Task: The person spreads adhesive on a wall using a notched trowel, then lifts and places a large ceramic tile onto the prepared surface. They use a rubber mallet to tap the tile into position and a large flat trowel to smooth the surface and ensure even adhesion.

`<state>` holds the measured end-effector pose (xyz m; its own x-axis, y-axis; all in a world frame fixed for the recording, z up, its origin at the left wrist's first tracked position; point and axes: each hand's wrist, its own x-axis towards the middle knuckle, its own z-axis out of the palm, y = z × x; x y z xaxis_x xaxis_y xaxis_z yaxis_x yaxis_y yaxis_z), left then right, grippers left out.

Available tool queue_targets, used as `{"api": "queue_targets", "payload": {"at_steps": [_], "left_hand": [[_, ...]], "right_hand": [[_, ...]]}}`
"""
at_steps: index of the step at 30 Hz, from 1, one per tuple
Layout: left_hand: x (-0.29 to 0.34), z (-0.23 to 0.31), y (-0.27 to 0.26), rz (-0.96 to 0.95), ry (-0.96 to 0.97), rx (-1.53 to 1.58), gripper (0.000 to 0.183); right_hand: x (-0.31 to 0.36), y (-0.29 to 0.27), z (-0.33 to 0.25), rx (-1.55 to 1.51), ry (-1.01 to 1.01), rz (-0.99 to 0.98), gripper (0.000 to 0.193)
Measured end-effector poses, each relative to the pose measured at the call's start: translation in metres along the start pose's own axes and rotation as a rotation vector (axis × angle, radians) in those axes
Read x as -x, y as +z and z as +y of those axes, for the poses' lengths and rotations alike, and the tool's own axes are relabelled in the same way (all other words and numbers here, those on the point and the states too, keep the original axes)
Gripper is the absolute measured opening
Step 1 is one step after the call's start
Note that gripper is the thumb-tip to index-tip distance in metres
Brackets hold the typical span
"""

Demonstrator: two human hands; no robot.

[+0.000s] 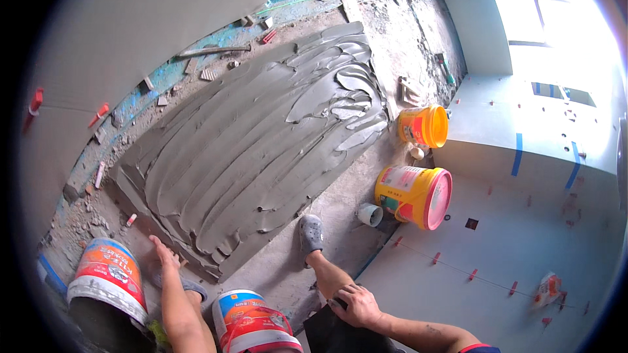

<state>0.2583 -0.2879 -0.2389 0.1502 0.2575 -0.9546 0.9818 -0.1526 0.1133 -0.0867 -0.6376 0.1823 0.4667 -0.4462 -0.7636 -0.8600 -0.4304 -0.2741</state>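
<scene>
A long slab lies on the floor before me, coated with wet grey mortar in long streaks and thick folds. My left hand is low at the slab's near left corner, fingers stretched out; whether it touches the edge cannot be made out. My right hand rests at my bent right knee, its fingers curled around a small dark thing that I cannot make out. A white, red and blue bucket stands between my arms.
A tipped, dirty bucket lies at the left. On the right are a yellow bucket, a lidded yellow bucket and a short white pipe piece. Rubble and a bar line the far edge; pale tiles lie right.
</scene>
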Motion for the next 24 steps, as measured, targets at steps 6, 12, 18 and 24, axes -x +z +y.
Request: {"api": "queue_targets", "payload": {"at_steps": [6,12,18,24], "left_hand": [[0.06,0.005,0.011,-0.006,0.083,0.001,0.121],[0.092,0.02,0.003,-0.095,0.04,0.023,0.114],[0.136,0.025,0.005,-0.051,0.082,0.011,0.108],[0.217,0.041,-0.001,-0.144,-0.042,0.039,0.118]], "right_hand": [[0.011,0.006,0.002,-0.056,0.082,-0.016,0.027],[0.022,0.01,0.001,-0.077,0.099,0.047,0.031],[0.032,0.024,0.005,-0.131,0.152,0.073,0.032],[0.047,0.041,0.014,-0.116,0.155,0.116,0.032]]}}
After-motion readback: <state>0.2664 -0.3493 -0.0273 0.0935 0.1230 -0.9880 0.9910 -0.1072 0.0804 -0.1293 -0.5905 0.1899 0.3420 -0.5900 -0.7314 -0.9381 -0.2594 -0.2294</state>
